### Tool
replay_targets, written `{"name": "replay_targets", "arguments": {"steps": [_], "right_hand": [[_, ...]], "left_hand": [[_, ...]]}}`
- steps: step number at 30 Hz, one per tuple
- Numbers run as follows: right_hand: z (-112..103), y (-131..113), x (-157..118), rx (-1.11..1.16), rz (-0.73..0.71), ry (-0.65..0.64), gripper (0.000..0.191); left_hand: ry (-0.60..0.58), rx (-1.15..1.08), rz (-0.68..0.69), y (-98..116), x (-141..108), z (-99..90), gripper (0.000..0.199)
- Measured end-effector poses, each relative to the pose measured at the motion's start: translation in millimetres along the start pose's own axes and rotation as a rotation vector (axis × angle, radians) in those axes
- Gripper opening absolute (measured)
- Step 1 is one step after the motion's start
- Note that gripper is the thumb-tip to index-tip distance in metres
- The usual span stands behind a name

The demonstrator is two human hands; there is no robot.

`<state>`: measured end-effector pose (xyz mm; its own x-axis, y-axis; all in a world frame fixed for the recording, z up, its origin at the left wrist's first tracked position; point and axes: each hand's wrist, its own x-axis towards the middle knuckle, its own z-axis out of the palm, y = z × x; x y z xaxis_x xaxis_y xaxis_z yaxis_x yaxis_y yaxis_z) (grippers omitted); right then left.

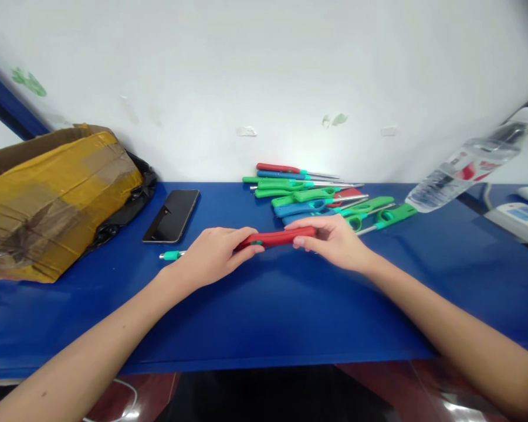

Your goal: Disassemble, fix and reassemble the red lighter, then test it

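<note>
A blue table (290, 328) bears a taped box (57, 205), a black phone (171, 217), heaped stick lighters (305, 208) and a bottle (466, 167).

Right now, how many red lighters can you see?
3 visible: one red lighter held in your left grip and right grip; a second at the back of the pile, near the wall; a third partly covered within the pile. More may be hidden.

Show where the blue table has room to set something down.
The blue table is bare between the red lighter and the near edge, and on the right between the right forearm, the bottle and the white device. It is crowded along the wall, where the other lighters overlap, and at back left, by the taped box and phone.
</note>
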<state>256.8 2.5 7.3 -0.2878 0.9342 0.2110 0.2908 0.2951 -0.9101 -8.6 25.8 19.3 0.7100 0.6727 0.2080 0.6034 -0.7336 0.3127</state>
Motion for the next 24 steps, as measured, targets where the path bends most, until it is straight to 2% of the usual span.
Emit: {"name": "replay_targets", "arguments": {"steps": [4,11,18,21,24], "right_hand": [[2,0,-3,-0.108,-0.086,0.01,0.028],[7,-2,-6,-0.275,-0.211,0.023,0.023],[15,-1,-7,-0.513,-0.557,-0.008,0.02],[16,-2,-8,-0.532,-0.56,0.007,0.019],[14,-5,-9,-0.51,-0.471,0.041,0.016]], "left_hand": [[0.056,-0.001,0.048,2,-1,5.2,0.034],[0.08,-0.049,0.155,7,-2,12.1,0.034],[0.036,-0.056,0.158,11,-1,17.9,0.035],[0.015,-0.037,0.105,12,-1,13.3,0.036],[0.013,-0.006,0.048,10,0,4.8,0.035]]}}
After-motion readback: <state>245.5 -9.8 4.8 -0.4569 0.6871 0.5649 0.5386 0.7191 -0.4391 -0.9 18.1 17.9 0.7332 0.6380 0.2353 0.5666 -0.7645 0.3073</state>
